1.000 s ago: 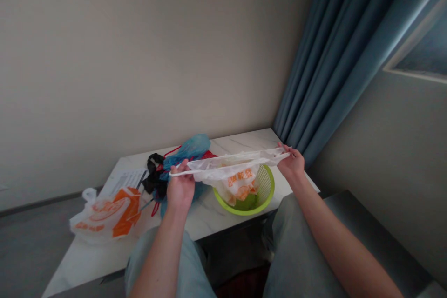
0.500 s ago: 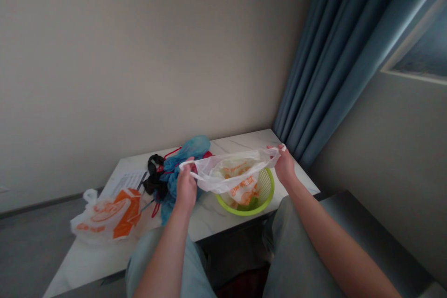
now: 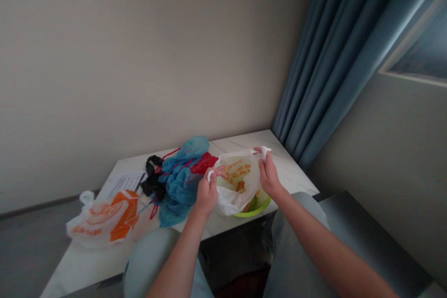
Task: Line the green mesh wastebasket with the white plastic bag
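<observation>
Head view — left hand (image 3: pixel 207 192) and right hand (image 3: pixel 268 174) gripping white bag (image 3: pixel 227 201), lower centre of frame.
Both curling partly closed on opposite sides — probably holding its mouth spread over green basket (image 3: pixel 256 211).

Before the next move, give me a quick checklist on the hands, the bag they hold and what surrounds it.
1. Left hand holding the white bag: ok, at one side of its mouth.
2. Right hand holding it: ok, at the other side.
3. Bag mouth open: ok, printed inside visible.
4. Green basket in full view: not ok, mostly covered by the bag.
5. Red bag clear of the left hand: cannot tell, they overlap in view.
</observation>
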The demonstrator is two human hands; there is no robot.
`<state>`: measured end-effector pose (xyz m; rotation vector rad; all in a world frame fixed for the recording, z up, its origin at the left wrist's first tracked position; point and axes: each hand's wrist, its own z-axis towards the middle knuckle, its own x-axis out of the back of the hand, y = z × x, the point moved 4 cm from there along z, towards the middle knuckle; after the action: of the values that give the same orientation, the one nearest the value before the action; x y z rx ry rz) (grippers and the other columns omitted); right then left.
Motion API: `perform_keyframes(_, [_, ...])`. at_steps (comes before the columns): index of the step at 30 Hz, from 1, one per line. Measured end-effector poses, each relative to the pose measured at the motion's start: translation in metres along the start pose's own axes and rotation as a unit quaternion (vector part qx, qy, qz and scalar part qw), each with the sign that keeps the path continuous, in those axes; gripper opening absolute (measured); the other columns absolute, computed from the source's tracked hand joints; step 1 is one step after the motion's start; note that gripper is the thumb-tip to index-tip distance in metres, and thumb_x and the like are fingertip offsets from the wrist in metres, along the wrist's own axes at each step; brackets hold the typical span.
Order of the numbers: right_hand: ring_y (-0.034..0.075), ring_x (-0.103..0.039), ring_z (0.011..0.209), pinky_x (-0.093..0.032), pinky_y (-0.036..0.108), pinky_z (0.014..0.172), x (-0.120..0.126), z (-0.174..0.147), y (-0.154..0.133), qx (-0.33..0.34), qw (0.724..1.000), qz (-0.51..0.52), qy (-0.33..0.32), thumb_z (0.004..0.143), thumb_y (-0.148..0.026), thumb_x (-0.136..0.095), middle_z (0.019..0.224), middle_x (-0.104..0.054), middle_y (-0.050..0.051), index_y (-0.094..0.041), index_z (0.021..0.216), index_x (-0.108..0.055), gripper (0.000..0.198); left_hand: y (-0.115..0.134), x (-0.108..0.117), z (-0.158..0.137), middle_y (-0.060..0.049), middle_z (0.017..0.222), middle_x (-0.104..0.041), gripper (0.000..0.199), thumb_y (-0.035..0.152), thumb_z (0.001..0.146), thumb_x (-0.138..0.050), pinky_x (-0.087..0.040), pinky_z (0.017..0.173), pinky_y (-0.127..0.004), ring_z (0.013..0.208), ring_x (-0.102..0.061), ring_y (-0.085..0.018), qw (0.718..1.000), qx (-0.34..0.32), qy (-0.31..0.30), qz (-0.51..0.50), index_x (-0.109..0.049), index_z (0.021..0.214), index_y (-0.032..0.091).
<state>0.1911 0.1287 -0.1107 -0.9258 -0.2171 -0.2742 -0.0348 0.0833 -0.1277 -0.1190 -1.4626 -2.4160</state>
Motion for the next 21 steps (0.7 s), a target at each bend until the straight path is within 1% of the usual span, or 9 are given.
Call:
perform_keyframes(3, [0.025, -0.055, 0.117, -0.039, 0.043, 0.106, -0.012, -0.005, -0.011, 0.029, 0.998, -0.011, -0.057, 0.102, -0.037, -0.038, 0.120, -0.063, 0.011, -0.023, 0.116, -0.062, 0.031, 0.003, -0.007, -0.006, -0.002, 0.079, -0.062, 0.027, 0.042, 0.101, -0.035, -0.047, 0.086, -0.035, 0.085, -0.065, -0.020, 1.000, 0.009, 0.012, -0.001, -0.050, 0.087, 0.024])
perform_keyframes(6, [0.024, -0.059, 0.095, -0.044, 0.039, 0.093, -0.026, -0.011, -0.014, 0.008, 0.993, 0.009, -0.117, 0.100, -0.039, -0.045, 0.096, -0.067, 0.008, -0.025, 0.094, -0.065, 0.026, 0.004, -0.015, -0.012, 0.000, 0.075, -0.057, 0.024, 0.044, 0.099, -0.040, -0.043, 0.069, -0.031, 0.069, -0.058, -0.018, 0.999, 0.025, 0.003, 0.033, -0.050, 0.090, 0.024])
perform_keyframes(8, [0.020, -0.056, 0.076, -0.045, 0.034, 0.079, -0.035, -0.016, -0.013, -0.027, 0.987, 0.035, -0.154, 0.100, -0.040, -0.044, 0.080, -0.063, 0.004, -0.024, 0.091, -0.061, 0.025, 0.008, -0.023, -0.015, 0.001, 0.076, -0.057, 0.022, 0.044, 0.097, -0.043, -0.040, 0.065, -0.030, 0.065, -0.055, -0.017, 0.997, 0.022, -0.039, 0.059, -0.051, 0.095, 0.024])
perform_keyframes(10, [0.017, -0.052, 0.064, -0.044, 0.030, 0.067, -0.043, -0.020, -0.011, -0.073, 0.981, 0.070, -0.164, 0.101, -0.041, -0.043, 0.072, -0.058, 0.000, -0.024, 0.101, -0.056, 0.021, 0.013, -0.030, -0.018, 0.001, 0.074, -0.055, 0.021, 0.044, 0.097, -0.044, -0.037, 0.062, -0.030, 0.062, -0.053, -0.017, 0.994, 0.011, -0.088, 0.063, -0.049, 0.099, 0.024])
perform_keyframes(12, [0.015, -0.049, 0.059, -0.041, 0.027, 0.059, -0.049, -0.023, -0.009, -0.113, 0.973, 0.121, -0.162, 0.100, -0.042, -0.044, 0.069, -0.054, -0.003, -0.024, 0.111, -0.050, 0.022, 0.017, -0.036, -0.019, 0.002, 0.072, -0.053, 0.020, 0.042, 0.098, -0.041, -0.036, 0.060, -0.030, 0.059, -0.051, -0.017, 0.991, 0.002, -0.123, 0.055, -0.047, 0.100, 0.024])
perform_keyframes(14, [0.014, -0.047, 0.057, -0.038, 0.025, 0.054, -0.055, -0.023, -0.009, -0.143, 0.962, 0.172, -0.154, 0.099, -0.044, -0.046, 0.067, -0.051, -0.004, -0.024, 0.111, -0.050, 0.024, 0.020, -0.040, -0.020, 0.000, 0.074, -0.054, 0.018, 0.038, 0.099, -0.037, -0.037, 0.061, -0.031, 0.061, -0.052, -0.017, 0.989, -0.010, -0.143, 0.044, -0.046, 0.100, 0.023])
perform_keyframes(16, [0.013, -0.045, 0.055, -0.037, 0.024, 0.052, -0.057, -0.021, -0.009, -0.160, 0.955, 0.203, -0.146, 0.096, -0.045, -0.050, 0.064, -0.049, -0.004, -0.022, 0.100, -0.055, 0.024, 0.022, -0.042, -0.020, -0.002, 0.080, -0.056, 0.016, 0.035, 0.099, -0.035, -0.040, 0.064, -0.031, 0.067, -0.054, -0.018, 0.988, -0.026, -0.146, 0.034, -0.046, 0.101, 0.023])
perform_keyframes(19, [0.012, -0.044, 0.053, -0.037, 0.025, 0.051, -0.056, -0.015, -0.007, -0.172, 0.954, 0.213, -0.124, 0.091, -0.045, -0.059, 0.061, -0.051, -0.003, -0.020, 0.083, -0.061, 0.026, 0.021, -0.044, -0.018, -0.003, 0.085, -0.057, 0.014, 0.031, 0.099, -0.036, -0.043, 0.069, -0.032, 0.072, -0.055, -0.018, 0.989, -0.033, -0.140, 0.042, -0.046, 0.103, 0.022])
perform_keyframes(21, [0.012, -0.046, 0.053, -0.039, 0.026, 0.052, -0.053, -0.013, -0.006, -0.178, 0.957, 0.206, -0.105, 0.088, -0.044, -0.063, 0.061, -0.054, -0.002, -0.019, 0.082, -0.066, 0.025, 0.021, -0.045, -0.018, -0.004, 0.088, -0.057, 0.015, 0.028, 0.100, -0.035, -0.046, 0.075, -0.034, 0.079, -0.056, -0.019, 0.988, -0.046, -0.138, 0.059, -0.049, 0.102, 0.021])
